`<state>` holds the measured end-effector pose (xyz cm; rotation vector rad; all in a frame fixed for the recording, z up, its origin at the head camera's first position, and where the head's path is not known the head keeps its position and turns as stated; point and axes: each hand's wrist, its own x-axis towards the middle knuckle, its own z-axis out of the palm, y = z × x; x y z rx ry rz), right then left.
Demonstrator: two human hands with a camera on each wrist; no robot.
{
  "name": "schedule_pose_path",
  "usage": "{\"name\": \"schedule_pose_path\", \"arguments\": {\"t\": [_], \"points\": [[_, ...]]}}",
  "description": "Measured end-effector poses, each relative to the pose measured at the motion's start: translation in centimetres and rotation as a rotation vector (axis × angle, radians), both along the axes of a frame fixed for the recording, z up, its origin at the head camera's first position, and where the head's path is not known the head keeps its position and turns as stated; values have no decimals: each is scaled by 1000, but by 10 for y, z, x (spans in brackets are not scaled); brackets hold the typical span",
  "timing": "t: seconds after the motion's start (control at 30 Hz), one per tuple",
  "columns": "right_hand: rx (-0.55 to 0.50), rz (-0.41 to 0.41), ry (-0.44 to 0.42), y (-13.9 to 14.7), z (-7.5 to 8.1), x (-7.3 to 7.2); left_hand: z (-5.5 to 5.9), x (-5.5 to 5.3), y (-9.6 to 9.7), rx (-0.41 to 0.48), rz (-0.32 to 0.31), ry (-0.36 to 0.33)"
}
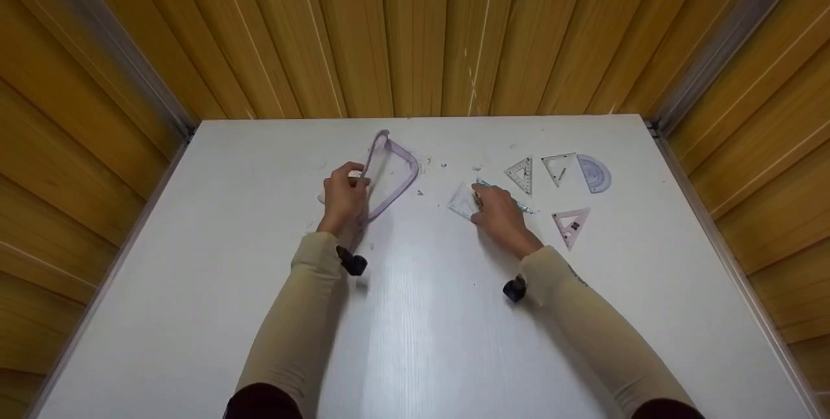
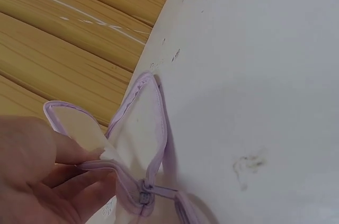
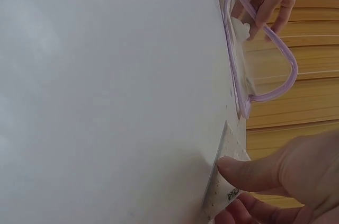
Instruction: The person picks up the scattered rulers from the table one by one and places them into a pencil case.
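My left hand (image 1: 345, 195) pinches the edge of a clear zip pouch (image 1: 405, 189) with lilac trim. The pouch's mouth gapes, and its zip pull (image 2: 145, 195) shows in the left wrist view. Further right, my right hand (image 1: 500, 215) grips a clear plastic set square (image 1: 462, 202) low over the white table. Its thumb lies on the flat face of the set square (image 3: 225, 181), beside dark print, with the other fingers beneath. A teal-patterned strip (image 1: 524, 207) sticks out past the knuckles, partly hidden by the hand.
Right of my right hand lie a small clear set square (image 1: 521, 176), another clear set square (image 1: 557, 166), a bluish protractor (image 1: 594, 174) and a pink set square (image 1: 570, 226). Dark specks mark the white table (image 1: 415, 315). Wood-patterned walls (image 1: 415, 30) enclose its back and sides.
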<state>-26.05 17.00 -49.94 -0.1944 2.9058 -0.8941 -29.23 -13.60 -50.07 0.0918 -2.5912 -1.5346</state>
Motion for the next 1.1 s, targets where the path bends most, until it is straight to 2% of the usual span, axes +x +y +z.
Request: {"name": "schedule_pose_path", "arguments": {"t": [0.13, 0.27, 0.37, 0.6, 0.87, 1.1], "points": [[1, -14, 9, 4, 1, -2, 0, 0, -3, 69, 9, -7], [-5, -28, 8, 10, 4, -2, 1, 1, -4, 101, 28, -35], [-16, -35, -1, 15, 6, -4, 1, 1, -5, 106, 42, -55], [-43, -55, -54, 25, 10, -9, -2, 0, -7, 78, 72, -31], [-160, -41, -90, 39, 16, -14, -1, -3, -8, 179, 81, -41], [-230, -67, -113, 52, 17, -19, 0, -2, -10, 222, 87, -25]]}}
